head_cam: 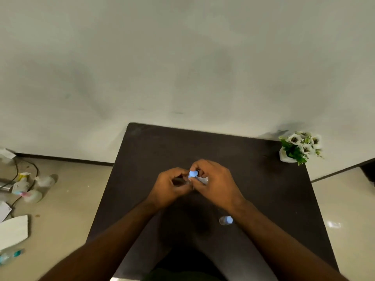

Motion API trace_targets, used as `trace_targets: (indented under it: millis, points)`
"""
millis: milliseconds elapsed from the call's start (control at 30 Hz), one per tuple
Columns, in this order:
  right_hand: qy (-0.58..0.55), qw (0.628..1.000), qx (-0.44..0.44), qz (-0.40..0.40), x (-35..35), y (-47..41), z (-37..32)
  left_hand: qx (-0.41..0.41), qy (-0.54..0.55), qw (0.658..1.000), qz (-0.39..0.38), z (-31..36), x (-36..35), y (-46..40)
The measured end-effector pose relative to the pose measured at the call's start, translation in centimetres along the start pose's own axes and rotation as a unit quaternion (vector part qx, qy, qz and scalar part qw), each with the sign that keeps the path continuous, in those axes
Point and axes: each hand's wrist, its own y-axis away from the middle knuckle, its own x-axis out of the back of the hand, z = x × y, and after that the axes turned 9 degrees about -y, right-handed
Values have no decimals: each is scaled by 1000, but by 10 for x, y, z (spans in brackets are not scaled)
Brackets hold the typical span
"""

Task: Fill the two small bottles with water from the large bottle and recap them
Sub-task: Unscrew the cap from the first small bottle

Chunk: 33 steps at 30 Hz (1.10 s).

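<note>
both hands meet mid-bench (274,199) — right hand (215,183) pinches the blue cap (193,174); left hand (172,186) grasps a clear small bottle (203,180) — its axis unclear.

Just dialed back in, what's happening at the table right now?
A person has both hands over the dark table. The right hand pinches the blue cap atop a small clear bottle; the left hand grips it lower down. A second small bottle, blue-capped, stands near the right forearm. No large bottle is visible.
</note>
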Motion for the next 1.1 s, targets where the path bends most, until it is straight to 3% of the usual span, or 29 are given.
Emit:
trace_targets:
  millis: [533, 867, 1100]
  points:
    - [-78, 963, 176, 190, 181, -41, -151, -170, -43, 976, 129, 240, 99, -65]
    - [-93, 946, 227, 212, 285, -29, -229, -250, -28, 957, 147, 364, 128, -73]
    - [-70, 939, 260, 215, 318, -9, -249, -280, -33, 951, 131, 408, 132, -73]
